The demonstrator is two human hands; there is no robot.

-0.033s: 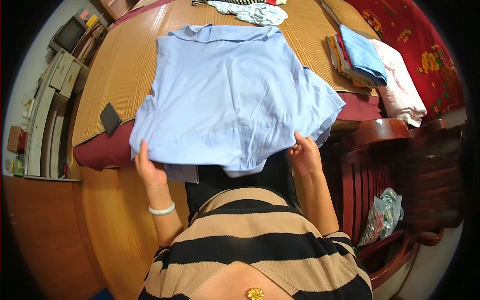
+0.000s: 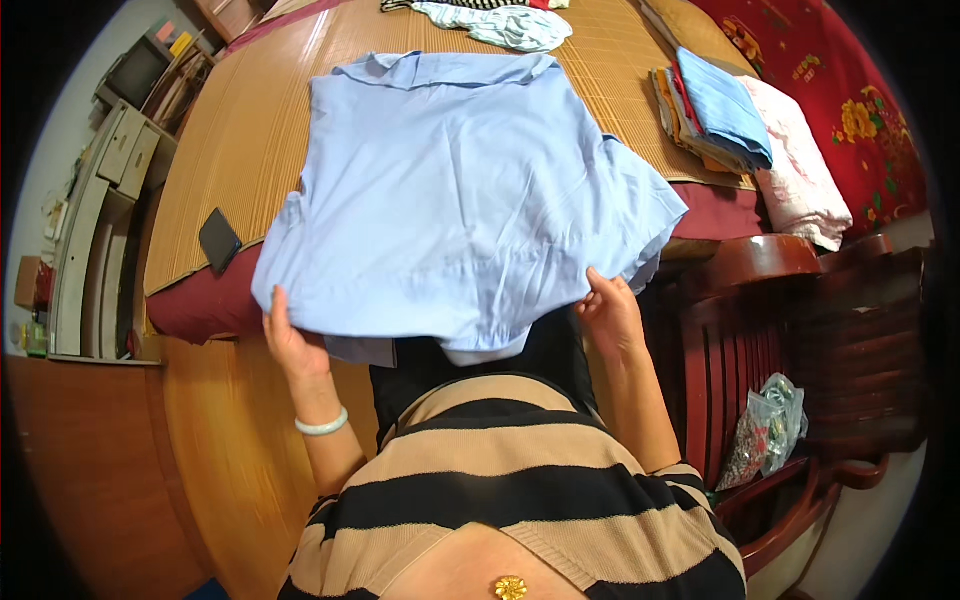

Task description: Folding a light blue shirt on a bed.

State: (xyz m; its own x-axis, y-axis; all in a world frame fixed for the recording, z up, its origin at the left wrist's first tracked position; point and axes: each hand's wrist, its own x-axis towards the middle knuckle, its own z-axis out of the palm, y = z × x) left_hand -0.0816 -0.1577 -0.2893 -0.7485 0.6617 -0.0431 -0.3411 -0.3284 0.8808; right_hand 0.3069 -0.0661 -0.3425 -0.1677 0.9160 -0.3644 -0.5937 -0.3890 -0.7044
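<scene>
A light blue shirt [image 2: 450, 190] lies spread over the near edge of the bed, its hem end toward the far side and its collar end near me. My left hand [image 2: 295, 345] grips the near left corner, thumb over the cloth and fingers beneath. At the near right edge my right hand [image 2: 610, 312] pinches the fabric between thumb and fingers. Between the two hands the collar part sags a little over my lap. Most of the fingers on both hands are hidden by the cloth or turned away.
A dark phone [image 2: 220, 240] rests on the bed mat [image 2: 240, 130] left of the shirt. Folded clothes [image 2: 715, 115] are stacked at the right, beside a pale pink cloth [image 2: 800, 180]. More garments [image 2: 500, 25] lie farther back. A wooden chair [image 2: 720, 350] with plastic bags [image 2: 765, 430] stands right.
My left hand and the shirt's near left corner have shifted very slightly left and toward me. The right hand keeps its pinch in nearly the same place.
</scene>
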